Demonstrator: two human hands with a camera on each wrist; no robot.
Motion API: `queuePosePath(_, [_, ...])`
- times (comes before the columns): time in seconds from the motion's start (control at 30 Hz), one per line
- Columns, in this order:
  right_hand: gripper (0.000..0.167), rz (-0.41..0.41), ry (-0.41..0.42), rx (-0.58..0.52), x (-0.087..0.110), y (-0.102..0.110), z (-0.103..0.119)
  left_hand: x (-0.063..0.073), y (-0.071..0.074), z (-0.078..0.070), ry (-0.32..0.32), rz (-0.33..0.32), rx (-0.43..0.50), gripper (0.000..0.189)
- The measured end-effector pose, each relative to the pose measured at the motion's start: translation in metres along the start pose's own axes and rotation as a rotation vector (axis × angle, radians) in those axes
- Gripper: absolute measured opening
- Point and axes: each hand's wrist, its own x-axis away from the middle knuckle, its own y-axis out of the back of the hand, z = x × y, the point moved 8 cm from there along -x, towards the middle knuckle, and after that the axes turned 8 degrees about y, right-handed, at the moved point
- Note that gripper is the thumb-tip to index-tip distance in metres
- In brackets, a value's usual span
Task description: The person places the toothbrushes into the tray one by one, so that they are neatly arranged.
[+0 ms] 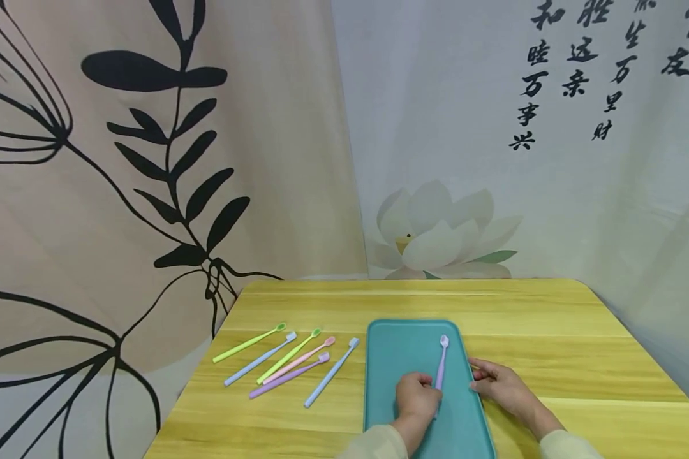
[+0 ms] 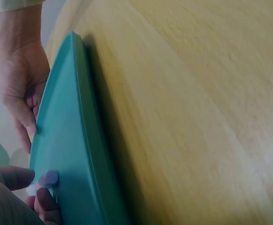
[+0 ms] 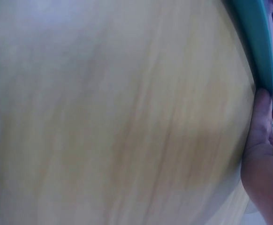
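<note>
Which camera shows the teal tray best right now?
The head view: it shows most of the teal tray, only the near end cut off. Left wrist shows part, foreshortened; right wrist, just an edge strip.

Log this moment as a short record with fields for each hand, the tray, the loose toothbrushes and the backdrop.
Left hand: pinches the handle of the lilac toothbrush
Right hand: fingers touch the right rim of the teal tray
On tray: lilac toothbrush, head toward the far end
Left of tray, on the wooden table: six loose, namely outer green toothbrush, outer blue toothbrush, inner green toothbrush, pink toothbrush, purple toothbrush, inner blue toothbrush
Loose heads: all toward the far side
Backdrop: printed curtain
</note>
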Motion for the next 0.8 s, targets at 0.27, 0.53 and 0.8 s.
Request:
queuePosePath(0.27, [0.058, -0.002, -0.021, -0.011, 0.000, -0.001, -0.001, 0.000, -0.004, -0.003, -0.027, 0.026, -0.045, 0.018])
queuePosePath(0.53, [0.060, 0.011, -0.005, -0.028, 0.000, 0.000, -0.002, 0.003, -0.014, -0.005, -0.026, 0.062, -0.066, 0.019])
queuePosePath(0.8, [0.061, 0.025, -0.003, -0.030, 0.000, 0.000, -0.002, 0.003, -0.021, -0.007, -0.031, 0.073, -0.083, 0.021])
